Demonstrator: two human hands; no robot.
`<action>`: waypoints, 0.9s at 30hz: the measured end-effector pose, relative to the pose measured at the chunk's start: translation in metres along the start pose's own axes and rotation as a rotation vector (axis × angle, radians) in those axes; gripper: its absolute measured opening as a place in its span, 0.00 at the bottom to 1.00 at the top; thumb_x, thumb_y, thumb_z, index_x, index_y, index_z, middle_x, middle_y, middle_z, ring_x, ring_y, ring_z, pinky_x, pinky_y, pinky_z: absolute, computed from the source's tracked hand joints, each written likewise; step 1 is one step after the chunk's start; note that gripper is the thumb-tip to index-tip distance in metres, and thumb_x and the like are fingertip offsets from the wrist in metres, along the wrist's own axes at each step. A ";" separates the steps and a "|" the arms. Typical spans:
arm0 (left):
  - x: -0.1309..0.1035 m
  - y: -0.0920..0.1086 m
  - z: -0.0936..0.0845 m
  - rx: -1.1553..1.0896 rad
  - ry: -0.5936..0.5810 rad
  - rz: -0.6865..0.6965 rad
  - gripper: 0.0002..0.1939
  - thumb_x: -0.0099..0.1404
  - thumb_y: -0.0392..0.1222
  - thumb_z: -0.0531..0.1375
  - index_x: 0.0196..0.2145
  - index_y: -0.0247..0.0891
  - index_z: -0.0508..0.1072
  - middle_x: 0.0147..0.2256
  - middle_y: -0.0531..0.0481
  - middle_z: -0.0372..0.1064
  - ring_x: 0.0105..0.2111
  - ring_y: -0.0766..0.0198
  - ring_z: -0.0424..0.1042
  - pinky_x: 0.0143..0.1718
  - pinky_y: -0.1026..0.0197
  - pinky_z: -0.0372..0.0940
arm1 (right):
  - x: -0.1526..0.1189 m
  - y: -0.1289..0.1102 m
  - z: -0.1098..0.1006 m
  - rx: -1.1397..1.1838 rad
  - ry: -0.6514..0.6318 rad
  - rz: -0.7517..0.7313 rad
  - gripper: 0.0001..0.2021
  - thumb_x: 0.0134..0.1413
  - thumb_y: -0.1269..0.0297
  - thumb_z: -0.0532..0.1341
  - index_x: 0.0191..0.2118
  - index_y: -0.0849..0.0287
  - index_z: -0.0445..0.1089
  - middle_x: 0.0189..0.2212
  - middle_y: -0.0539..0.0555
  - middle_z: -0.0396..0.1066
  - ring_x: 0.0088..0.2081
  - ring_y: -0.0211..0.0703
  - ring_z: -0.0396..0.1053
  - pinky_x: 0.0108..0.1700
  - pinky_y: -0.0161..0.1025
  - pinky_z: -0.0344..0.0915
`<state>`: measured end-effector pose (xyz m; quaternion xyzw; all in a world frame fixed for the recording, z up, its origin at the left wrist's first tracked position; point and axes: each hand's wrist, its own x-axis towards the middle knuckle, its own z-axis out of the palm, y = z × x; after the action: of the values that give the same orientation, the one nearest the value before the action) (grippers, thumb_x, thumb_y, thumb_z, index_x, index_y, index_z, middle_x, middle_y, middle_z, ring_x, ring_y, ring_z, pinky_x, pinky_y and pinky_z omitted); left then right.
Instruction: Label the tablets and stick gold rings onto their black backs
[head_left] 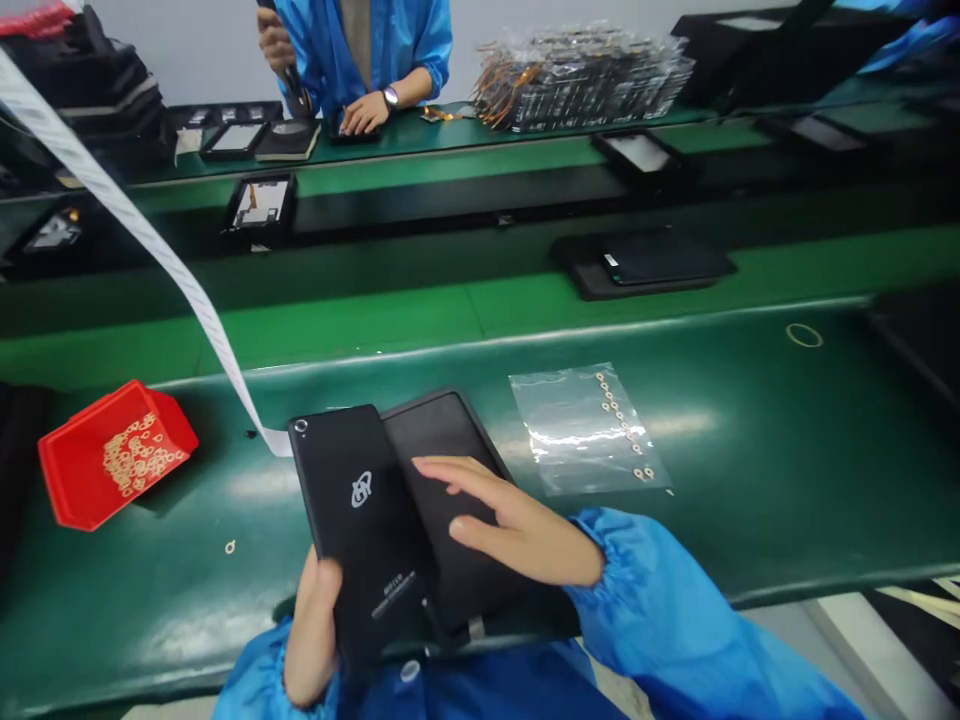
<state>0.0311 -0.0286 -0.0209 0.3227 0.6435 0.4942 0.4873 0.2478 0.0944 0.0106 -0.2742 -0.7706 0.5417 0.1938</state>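
My left hand grips the lower left edge of a black tablet, its thumb on the back cover. The tablet is tilted up with its back towards me; a white logo and a camera hole show on it. Partly behind the tablet lies a dark padded tray. My right hand is over this tray, fingers stretched out and apart, holding nothing; whether it touches the tray I cannot tell. A white paper strip hangs down to the tablet's upper left corner.
A red bin of small pale rings stands left; one loose ring lies nearby. A clear plastic sheet with several rings lies right. Beyond, another tablet rests on a tray, and a co-worker's hand works across the line.
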 end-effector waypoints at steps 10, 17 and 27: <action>-0.004 -0.003 0.024 0.246 -0.214 0.236 0.30 0.70 0.56 0.56 0.66 0.47 0.60 0.64 0.42 0.58 0.64 0.43 0.57 0.63 0.39 0.58 | -0.010 0.038 0.010 0.643 0.351 0.257 0.37 0.61 0.45 0.61 0.68 0.58 0.50 0.57 0.64 0.68 0.53 0.52 0.72 0.55 0.52 0.71; 0.005 -0.012 0.020 0.809 -0.210 0.522 0.33 0.72 0.40 0.53 0.70 0.47 0.46 0.70 0.39 0.43 0.68 0.47 0.50 0.61 0.41 0.61 | -0.034 0.061 0.010 0.325 0.533 0.288 0.31 0.66 0.49 0.56 0.69 0.56 0.50 0.64 0.63 0.60 0.62 0.53 0.63 0.61 0.53 0.66; 0.099 0.031 -0.114 1.275 0.406 0.697 0.17 0.72 0.39 0.51 0.53 0.38 0.74 0.52 0.41 0.71 0.49 0.52 0.72 0.49 0.53 0.67 | -0.039 0.052 0.048 -0.499 0.540 0.040 0.28 0.68 0.64 0.53 0.70 0.51 0.48 0.67 0.57 0.53 0.67 0.54 0.53 0.62 0.56 0.63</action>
<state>-0.1106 0.0330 -0.0183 0.6299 0.7425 0.2013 -0.1068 0.2607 0.0488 -0.0544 -0.4611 -0.7945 0.2490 0.3068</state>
